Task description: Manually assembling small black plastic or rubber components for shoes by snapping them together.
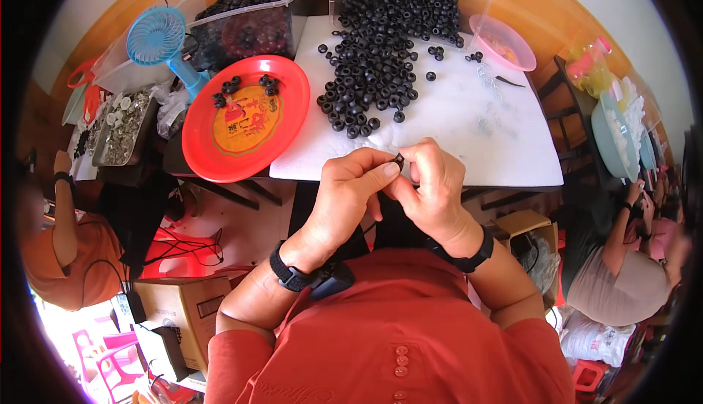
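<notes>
Close to the table's front edge, my left hand [350,190] pinches a small black bead piece [398,160] between thumb and forefinger. My right hand [436,188] is closed right beside it, its fingertips meeting the left ones; what it grips is too small to make out. Beyond my hands, a heap of black ring-shaped beads [373,85] spreads over the white sheet [476,147]. It spills from a clear bin [474,1] full of the same beads. At the left, a red round plate [287,122] carries a few small bead clusters [231,84].
Bead clusters [436,52] and thin clear strands [492,85] lie right of the heap, near a pink bowl [530,58]. Back left are a blue fan [156,35], another clear bin [293,27] and a metal tray [139,147]. People sit at both sides, one in an orange shirt [80,261].
</notes>
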The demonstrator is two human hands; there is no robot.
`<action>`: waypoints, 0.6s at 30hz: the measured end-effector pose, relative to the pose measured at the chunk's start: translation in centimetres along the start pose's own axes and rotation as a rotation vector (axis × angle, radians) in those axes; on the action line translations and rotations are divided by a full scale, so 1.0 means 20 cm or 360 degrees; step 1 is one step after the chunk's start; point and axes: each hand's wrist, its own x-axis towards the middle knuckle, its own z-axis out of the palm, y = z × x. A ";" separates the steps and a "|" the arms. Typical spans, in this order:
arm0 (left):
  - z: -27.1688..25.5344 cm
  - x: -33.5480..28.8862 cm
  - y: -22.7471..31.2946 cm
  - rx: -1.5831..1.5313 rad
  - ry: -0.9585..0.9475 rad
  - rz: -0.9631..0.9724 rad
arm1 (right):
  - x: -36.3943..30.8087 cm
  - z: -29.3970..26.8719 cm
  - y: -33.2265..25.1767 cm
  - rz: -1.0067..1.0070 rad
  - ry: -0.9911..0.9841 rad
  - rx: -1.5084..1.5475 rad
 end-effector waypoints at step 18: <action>-0.03 -0.01 -0.01 0.0245 -0.0206 0.0002 | -0.06 -0.01 0.01 -0.0066 -0.0037 0.0127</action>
